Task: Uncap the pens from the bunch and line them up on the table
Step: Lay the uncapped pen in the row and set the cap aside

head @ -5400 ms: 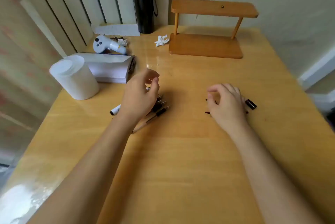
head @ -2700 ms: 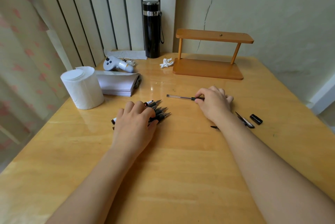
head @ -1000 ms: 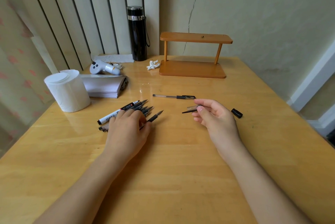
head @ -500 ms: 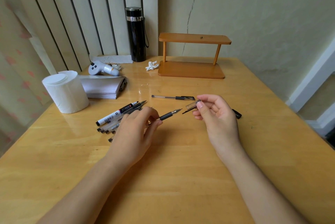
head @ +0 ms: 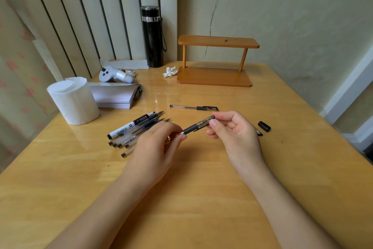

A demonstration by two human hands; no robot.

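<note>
A bunch of pens (head: 133, 130) lies fanned on the wooden table (head: 201, 198), tips pointing right, partly under my left hand (head: 157, 148). One black-grip pen (head: 190, 128) spans between my hands. My left fingertips pinch its barrel end. My right hand (head: 232, 133) pinches a clear cap (head: 203, 122) that sits over the pen's tip end. A single pen (head: 193, 108) lies crosswise farther back. A loose black cap (head: 264, 126) rests to the right, with another small dark piece (head: 259, 133) half hidden behind my right hand.
A toilet roll (head: 73, 101) and a stack of paper (head: 115, 95) stand at the left. Behind them are a white controller (head: 115, 74), a black flask (head: 152, 37), a crumpled tissue (head: 169, 72) and a wooden shelf (head: 216, 75).
My left hand lifted one pen out of the bunch and carried it right. My right hand brought the clear cap to its tip end, and the two now meet.
</note>
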